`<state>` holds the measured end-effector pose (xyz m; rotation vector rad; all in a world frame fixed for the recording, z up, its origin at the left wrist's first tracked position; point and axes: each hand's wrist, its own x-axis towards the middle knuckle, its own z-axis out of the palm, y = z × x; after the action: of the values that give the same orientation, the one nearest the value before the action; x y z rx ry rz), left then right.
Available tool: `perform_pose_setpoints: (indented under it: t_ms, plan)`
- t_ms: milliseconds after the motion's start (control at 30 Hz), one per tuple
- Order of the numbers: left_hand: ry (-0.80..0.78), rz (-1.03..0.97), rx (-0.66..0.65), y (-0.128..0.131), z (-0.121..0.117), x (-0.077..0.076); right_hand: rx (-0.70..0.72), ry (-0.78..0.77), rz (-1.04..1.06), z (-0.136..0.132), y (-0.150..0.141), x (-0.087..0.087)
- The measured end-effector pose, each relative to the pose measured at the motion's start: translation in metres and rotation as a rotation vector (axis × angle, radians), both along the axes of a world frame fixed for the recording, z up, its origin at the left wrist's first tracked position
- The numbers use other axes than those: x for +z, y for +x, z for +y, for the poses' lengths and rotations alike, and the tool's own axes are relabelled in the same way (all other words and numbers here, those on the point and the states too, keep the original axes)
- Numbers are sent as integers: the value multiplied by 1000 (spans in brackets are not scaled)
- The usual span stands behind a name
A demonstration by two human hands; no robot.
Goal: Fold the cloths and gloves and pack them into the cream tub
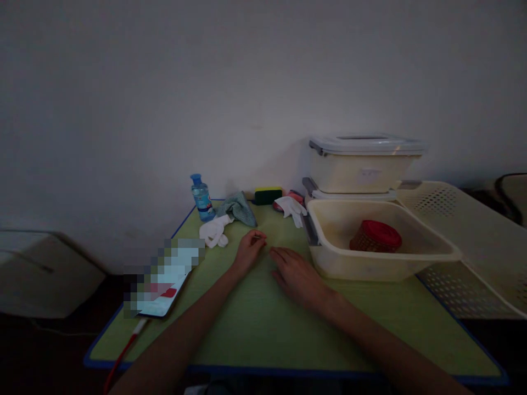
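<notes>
My left hand (250, 250) rests near the middle of the green table (263, 334), fingers loosely bent and apart, with nothing visible in it. Just to its right, my right hand (297, 276) lies palm down with fingers stretched, also empty. A small gap separates the fingertips. Beyond my left hand are a crumpled grey-green cloth (239, 208) and a white glove (214, 231). Another white glove (291, 208) lies beyond my right hand. The open cream plastic bin (382, 266) stands beside that hand and contains a red-topped woven basket (376, 237).
A blue bottle (201, 198) and a yellow-green sponge (268, 196) stand at the back by the wall. A lidded bin (362, 167) sits behind the open one. On the left lies a phone (171, 280) with a red cable (123, 351). A perforated basket (473, 236) is at right.
</notes>
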<state>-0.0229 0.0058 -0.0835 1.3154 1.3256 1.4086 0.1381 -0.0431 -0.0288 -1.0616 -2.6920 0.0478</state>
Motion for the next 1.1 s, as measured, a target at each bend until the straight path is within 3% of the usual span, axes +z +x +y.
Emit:
perform_pose_setpoints:
  t_ms: [200, 433, 567, 733, 833, 900, 1000, 1100]
  plan:
    - [30, 53, 89, -6, 5, -5, -54, -86, -28, 11, -3, -29]
    - [7, 181, 128, -2, 7, -5, -58, -75, -30, 11, -3, -31]
    - [-48, 267, 204, -9, 28, 9, -50, -83, -43, 11, -3, -30]
    - [30, 420, 400, -21, 61, 32, -48, -104, -49, 12, -2, -29]
    - [-39, 643, 497, -19, 69, 25, -49, -126, -41, 14, -1, -30]
    - [-67, 750, 465, -16, 71, 14, -50, -136, -25, 14, -1, -31]
    - [-19, 786, 374, -16, 72, 2, -44, -138, -11, 15, -1, -33]
    - [20, 739, 352, -21, 76, 1, -38, -139, -16, 16, 0, -34]
